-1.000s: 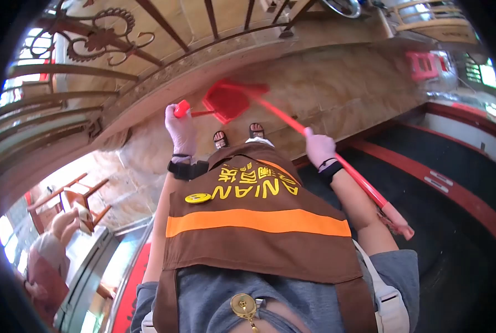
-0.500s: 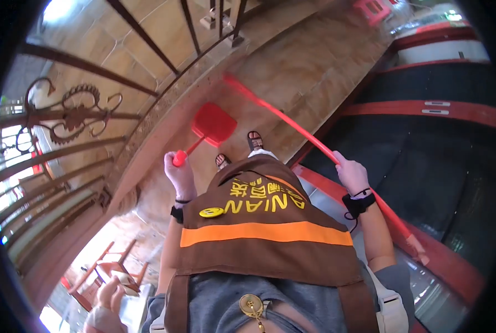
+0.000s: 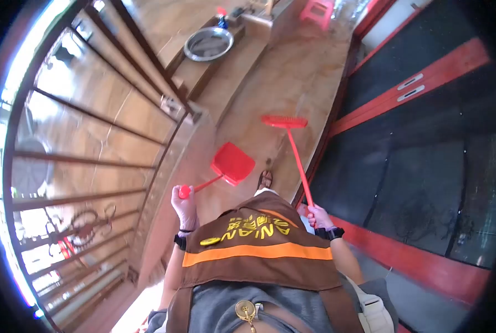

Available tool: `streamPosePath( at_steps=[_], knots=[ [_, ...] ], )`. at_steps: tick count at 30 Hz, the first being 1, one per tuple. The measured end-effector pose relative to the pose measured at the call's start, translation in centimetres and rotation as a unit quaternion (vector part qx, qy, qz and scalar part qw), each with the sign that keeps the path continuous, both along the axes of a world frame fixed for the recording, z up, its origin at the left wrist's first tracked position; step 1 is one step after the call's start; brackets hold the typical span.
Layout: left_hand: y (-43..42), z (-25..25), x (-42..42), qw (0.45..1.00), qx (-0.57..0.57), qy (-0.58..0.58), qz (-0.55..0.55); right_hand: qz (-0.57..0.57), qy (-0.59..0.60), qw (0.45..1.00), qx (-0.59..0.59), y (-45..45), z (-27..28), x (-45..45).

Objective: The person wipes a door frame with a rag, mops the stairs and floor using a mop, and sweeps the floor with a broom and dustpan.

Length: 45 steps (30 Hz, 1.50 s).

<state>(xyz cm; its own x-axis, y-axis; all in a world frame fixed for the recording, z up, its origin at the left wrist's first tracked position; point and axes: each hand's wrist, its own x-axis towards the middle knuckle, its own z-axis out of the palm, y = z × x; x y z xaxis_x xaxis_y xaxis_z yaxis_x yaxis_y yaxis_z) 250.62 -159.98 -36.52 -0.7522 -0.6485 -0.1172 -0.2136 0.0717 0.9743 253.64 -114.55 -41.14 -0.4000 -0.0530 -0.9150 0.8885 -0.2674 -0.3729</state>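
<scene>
My left hand (image 3: 185, 210), in a pale thin glove, is closed round the handle end of a red dustpan (image 3: 233, 162). The pan hangs ahead of me, to the left of my sandalled foot (image 3: 265, 179). On the other side, my right hand (image 3: 320, 217), gloved too, grips the shaft of a red broom (image 3: 298, 158). The broom's wide head points away from me over the stone-tiled floor (image 3: 253, 141), close to the dark door panels. Whether the broom head or the dustpan touches the floor, I cannot tell. A brown apron (image 3: 259, 266) covers my front.
A curved metal railing (image 3: 92, 161) runs along the left. Dark door panels with red frames (image 3: 403, 166) line the right. Ahead are stone steps (image 3: 231, 89) with a round metal basin (image 3: 208, 44) on them. A pink stool (image 3: 317, 12) stands farther off.
The view has moved forward, bringing the steps and basin into sight. My right hand has moved closer to my body; the broom has swung rightward to point ahead. Both tools are still held.
</scene>
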Motion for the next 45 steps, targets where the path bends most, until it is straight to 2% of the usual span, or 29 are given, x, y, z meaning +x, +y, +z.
streamPosePath(
  at_steps=[1,5,8,11,14,17,22,24,27,29,33,37,38,41,42,45],
  knots=[
    [0.8,0.2,-2.2,1.0,0.023,0.0,0.002,-0.012,0.003,0.999,-0.037,0.8,-0.7,-1.6],
    [3.3,1.7,-10.3,0.995,0.093,-0.02,-0.016,-0.082,-0.027,0.996,-0.037,3.4,-1.1,-6.9],
    [5.5,3.3,-17.7,0.996,0.085,-0.021,-0.025,-0.129,-0.031,0.99,-0.052,5.5,-1.9,-11.5],
    [8.3,4.3,-23.8,0.995,0.091,-0.009,-0.031,-0.16,-0.052,0.983,-0.076,7.3,-0.3,-15.7],
    [10.5,5.1,-29.5,0.991,0.134,-0.006,-0.022,-0.178,-0.075,0.976,-0.099,9.0,0.1,-20.2],
    [12.0,4.9,-36.3,0.993,0.12,0.006,-0.007,-0.203,-0.058,0.97,-0.117,9.9,-0.5,-24.9],
    [13.9,2.1,-48.0,0.987,0.147,0.02,-0.059,-0.202,-0.092,0.965,-0.141,11.7,-0.4,-33.3],
    [15.3,2.6,-53.2,0.987,0.135,0.011,-0.09,-0.204,-0.092,0.963,-0.149,12.0,0.0,-37.1],
    [16.8,1.5,-61.1,0.986,0.123,0.004,-0.111,-0.136,-0.057,0.981,-0.128,12.3,1.5,-42.0],
    [18.1,1.8,-66.5,0.981,0.132,0.006,-0.14,-0.177,-0.095,0.972,-0.124,12.7,2.6,-44.9],
    [21.6,1.8,-76.3,0.973,0.127,-0.006,-0.191,-0.195,-0.052,0.973,-0.113,13.5,5.7,-50.6],
    [26.2,1.9,-86.7,0.968,0.127,-0.013,-0.218,-0.195,-0.034,0.974,-0.114,16.6,4.0,-57.1],
    [29.2,1.4,-91.1,0.965,0.127,-0.018,-0.228,-0.187,-0.004,0.977,-0.099,19.4,1.7,-60.3],
    [33.7,0.5,-98.0,0.966,0.131,-0.03,-0.223,-0.062,0.07,0.995,-0.028,25.1,0.5,-66.9],
    [35.5,1.0,-100.2,0.965,0.142,-0.037,-0.216,-0.049,0.08,0.995,-0.04,26.9,0.5,-69.7],
    [40.4,2.5,-106.5,0.963,0.157,-0.013,-0.22,-0.212,-0.053,0.954,-0.204,32.8,0.8,-78.4]
  ],
)
